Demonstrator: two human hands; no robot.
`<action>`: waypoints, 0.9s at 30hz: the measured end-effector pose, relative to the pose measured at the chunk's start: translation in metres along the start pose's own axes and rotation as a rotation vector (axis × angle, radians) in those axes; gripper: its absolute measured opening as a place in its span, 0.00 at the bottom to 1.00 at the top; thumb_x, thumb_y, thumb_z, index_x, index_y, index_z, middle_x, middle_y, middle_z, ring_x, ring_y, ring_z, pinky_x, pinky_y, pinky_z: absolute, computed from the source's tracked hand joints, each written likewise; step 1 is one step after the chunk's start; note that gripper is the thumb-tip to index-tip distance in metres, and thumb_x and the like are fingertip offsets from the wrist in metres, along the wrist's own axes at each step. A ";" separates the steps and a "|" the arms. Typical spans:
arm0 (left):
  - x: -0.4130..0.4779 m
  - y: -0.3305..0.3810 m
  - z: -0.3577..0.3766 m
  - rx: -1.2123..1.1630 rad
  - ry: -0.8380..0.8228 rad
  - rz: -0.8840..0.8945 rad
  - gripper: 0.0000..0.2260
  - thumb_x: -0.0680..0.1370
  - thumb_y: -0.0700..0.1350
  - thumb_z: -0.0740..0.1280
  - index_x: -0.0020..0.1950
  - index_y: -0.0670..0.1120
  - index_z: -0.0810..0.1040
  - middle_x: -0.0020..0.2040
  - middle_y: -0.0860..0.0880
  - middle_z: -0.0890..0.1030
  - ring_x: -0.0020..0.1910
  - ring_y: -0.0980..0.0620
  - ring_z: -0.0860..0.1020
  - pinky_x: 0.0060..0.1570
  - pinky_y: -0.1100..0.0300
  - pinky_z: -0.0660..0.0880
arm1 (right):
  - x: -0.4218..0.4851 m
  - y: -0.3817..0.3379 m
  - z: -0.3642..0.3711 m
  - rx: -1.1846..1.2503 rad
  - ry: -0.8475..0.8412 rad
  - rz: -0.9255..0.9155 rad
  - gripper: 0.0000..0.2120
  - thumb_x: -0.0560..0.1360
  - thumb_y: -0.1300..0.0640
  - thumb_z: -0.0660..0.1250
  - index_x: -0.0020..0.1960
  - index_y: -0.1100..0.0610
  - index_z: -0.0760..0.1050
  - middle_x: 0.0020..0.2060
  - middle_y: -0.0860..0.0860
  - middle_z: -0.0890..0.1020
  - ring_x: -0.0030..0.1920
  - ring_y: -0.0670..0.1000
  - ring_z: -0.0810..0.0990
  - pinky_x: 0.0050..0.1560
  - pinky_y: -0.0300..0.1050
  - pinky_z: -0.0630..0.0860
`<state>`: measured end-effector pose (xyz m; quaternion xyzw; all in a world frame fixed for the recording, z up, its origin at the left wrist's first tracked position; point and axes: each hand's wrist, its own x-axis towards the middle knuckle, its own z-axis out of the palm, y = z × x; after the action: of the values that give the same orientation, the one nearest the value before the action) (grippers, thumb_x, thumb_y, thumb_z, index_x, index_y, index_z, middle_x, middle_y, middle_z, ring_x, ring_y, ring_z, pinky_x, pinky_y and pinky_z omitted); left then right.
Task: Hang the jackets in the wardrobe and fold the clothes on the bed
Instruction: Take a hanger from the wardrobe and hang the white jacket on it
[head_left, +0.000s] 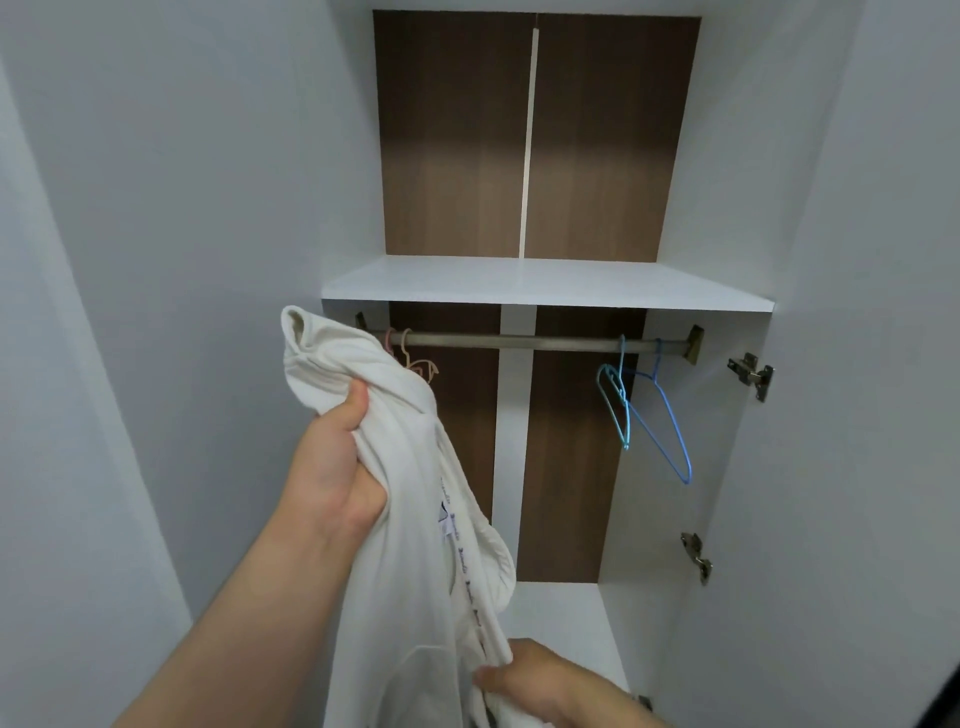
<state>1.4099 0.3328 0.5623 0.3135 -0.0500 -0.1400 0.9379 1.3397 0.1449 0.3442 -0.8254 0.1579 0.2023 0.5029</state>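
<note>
The left hand (332, 462) reaches up from the lower left on a bare forearm. Its fingers and thumb are curled tight round a bunched handful of the soft, cream-white knit jacket (410, 545), near its collar. The right hand (540, 686) sits low at the bottom edge, knuckles up, pinching a folded edge of the same garment between thumb and fingers. The jacket droops between the two hands in loose creases, with a printed tape and a small label showing along its inner seam. It hangs in front of the left side of the open white laminate wardrobe (831, 208), not on the rail. Behind it a dull metal hanging rod (540, 342) runs beneath a flat white shelf (540, 283), against brown wood-grain back panels (571, 441). A thin turquoise wire hanger (625, 415) and a blue wire hanger (672, 426) hang near the rod's right end. Pale pink hangers (415, 364) peek out just behind the fabric at its left end.
</note>
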 end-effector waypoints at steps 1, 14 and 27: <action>0.000 0.004 -0.002 0.003 0.010 0.009 0.15 0.82 0.49 0.61 0.64 0.43 0.77 0.57 0.42 0.84 0.53 0.42 0.84 0.42 0.46 0.83 | 0.001 0.005 -0.006 -0.003 0.014 0.032 0.19 0.71 0.42 0.68 0.59 0.48 0.80 0.54 0.43 0.83 0.52 0.42 0.80 0.49 0.35 0.75; -0.001 0.025 -0.037 0.145 0.088 0.050 0.17 0.78 0.45 0.62 0.66 0.44 0.76 0.54 0.41 0.84 0.53 0.40 0.83 0.51 0.42 0.76 | -0.037 -0.125 -0.121 0.890 0.048 -0.223 0.27 0.62 0.69 0.73 0.62 0.65 0.77 0.52 0.65 0.80 0.50 0.62 0.82 0.59 0.60 0.79; -0.008 -0.037 -0.030 0.386 -0.198 0.006 0.31 0.64 0.34 0.73 0.68 0.44 0.73 0.58 0.37 0.82 0.55 0.37 0.82 0.44 0.48 0.81 | -0.083 -0.226 -0.099 1.107 -0.018 -0.543 0.17 0.75 0.75 0.61 0.62 0.65 0.73 0.47 0.62 0.75 0.42 0.57 0.80 0.38 0.51 0.82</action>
<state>1.3991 0.3236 0.5161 0.4717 -0.1689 -0.1551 0.8514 1.3895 0.1618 0.5991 -0.4507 0.0195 -0.0382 0.8916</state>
